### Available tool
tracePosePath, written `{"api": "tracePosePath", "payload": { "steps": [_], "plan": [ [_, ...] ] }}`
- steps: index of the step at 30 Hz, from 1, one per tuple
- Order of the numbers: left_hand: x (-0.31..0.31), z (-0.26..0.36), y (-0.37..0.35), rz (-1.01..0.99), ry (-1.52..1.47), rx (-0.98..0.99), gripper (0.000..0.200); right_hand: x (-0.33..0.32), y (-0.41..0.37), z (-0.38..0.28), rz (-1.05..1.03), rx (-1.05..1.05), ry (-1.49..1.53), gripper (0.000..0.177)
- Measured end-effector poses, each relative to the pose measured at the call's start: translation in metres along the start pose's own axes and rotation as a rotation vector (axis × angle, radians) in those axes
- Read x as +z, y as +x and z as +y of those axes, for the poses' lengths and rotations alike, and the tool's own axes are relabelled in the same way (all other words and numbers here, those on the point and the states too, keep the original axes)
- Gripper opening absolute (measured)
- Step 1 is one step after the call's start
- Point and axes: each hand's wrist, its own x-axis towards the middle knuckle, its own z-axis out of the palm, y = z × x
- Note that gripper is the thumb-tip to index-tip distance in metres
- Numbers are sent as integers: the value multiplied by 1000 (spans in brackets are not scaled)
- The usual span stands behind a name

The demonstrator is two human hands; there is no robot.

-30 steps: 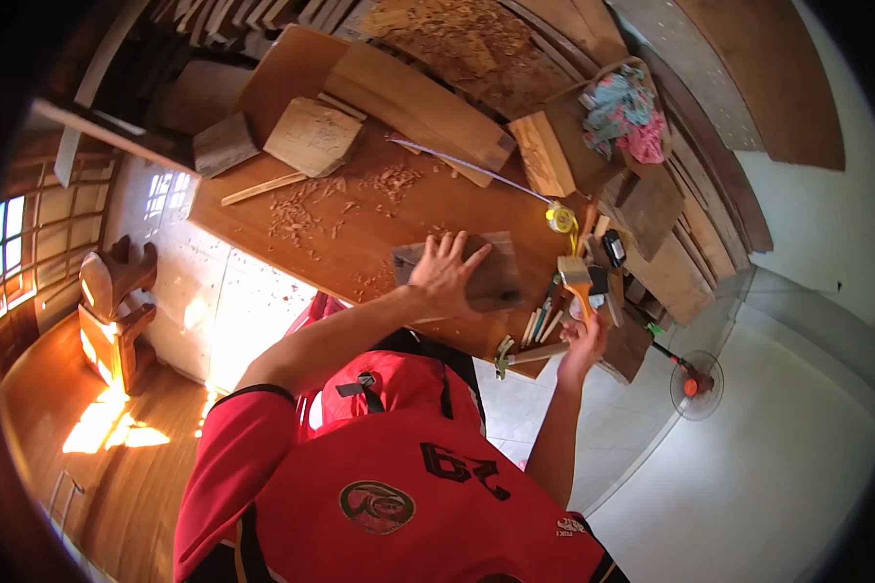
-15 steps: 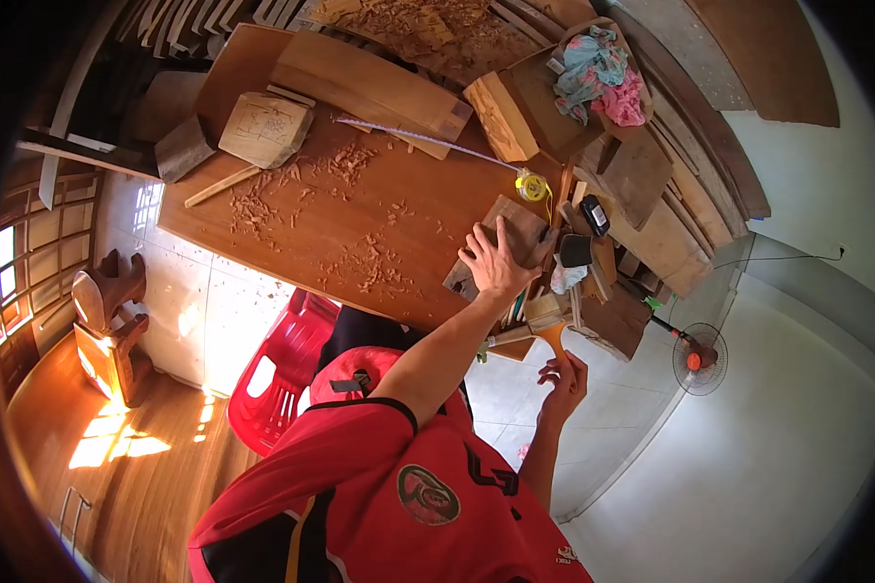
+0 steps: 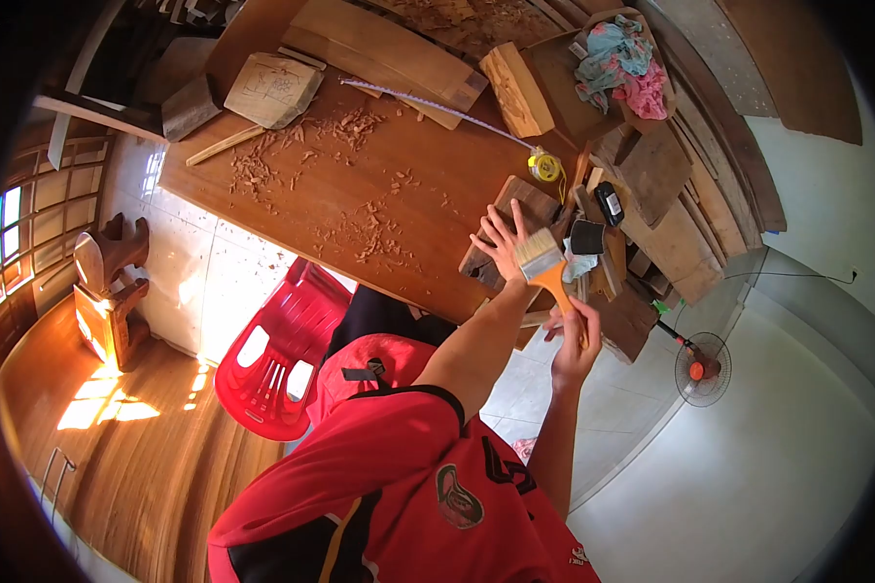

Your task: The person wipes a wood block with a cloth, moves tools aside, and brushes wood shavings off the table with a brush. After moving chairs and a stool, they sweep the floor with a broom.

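My left hand point(image 3: 503, 243) lies with spread fingers on a dark wooden block point(image 3: 533, 198) at the table's right end. In my right hand point(image 3: 576, 340) is a flat paintbrush point(image 3: 557, 286), gripped by its orange handle. Its pale bristles point up and away from me, overlapping my left wrist in this view. Just right of the block sit a dark curved piece point(image 3: 586, 236) and a crumpled pale cloth point(image 3: 578, 266). A yellow tape measure point(image 3: 544, 165) rests beyond the block, its blade drawn out to the left across the table.
Wood shavings point(image 3: 371, 233) are scattered over the wooden table point(image 3: 292, 219). A block with pencil marks point(image 3: 272, 89) and a thin stick point(image 3: 226, 145) lie farther left. Planks and a box with cloths point(image 3: 620, 68) stand at the back. A red chair point(image 3: 280, 360) is left of me, a fan point(image 3: 702, 369) right.
My right hand has lifted the paintbrush from beside the table edge, and its bristles now show above my left wrist. My left hand stays on the block; the view has shifted slightly.
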Motion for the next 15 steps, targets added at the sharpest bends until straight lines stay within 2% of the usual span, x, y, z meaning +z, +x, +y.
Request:
{"api": "tracePosePath", "payload": {
  "steps": [1,2,5,9,10,13,14,15],
  "plan": [
    [-18,-1,7,59,69,-6,117,6,6,-6,-38,-15,-22,24],
    [-40,1,6,-261,-124,-47,69,9,11,-9,-92,-45,-53,25],
    [-61,-8,16,-426,-188,-29,68,25,23,-28,-180,20,-81,24],
    [-30,-36,8,-248,-86,224,73,42,39,-16,-222,91,-172,21],
    [-69,-54,17,-274,-196,315,74,48,45,-7,-213,-26,-257,21],
    [-112,-112,45,-521,-225,540,63,81,73,33,-207,-140,-401,22],
    [-93,-143,49,-316,-285,603,44,102,73,13,-202,-184,-525,23],
    [-95,-172,67,-245,-369,668,35,121,76,14,-185,-222,-647,20]
  ]
}}
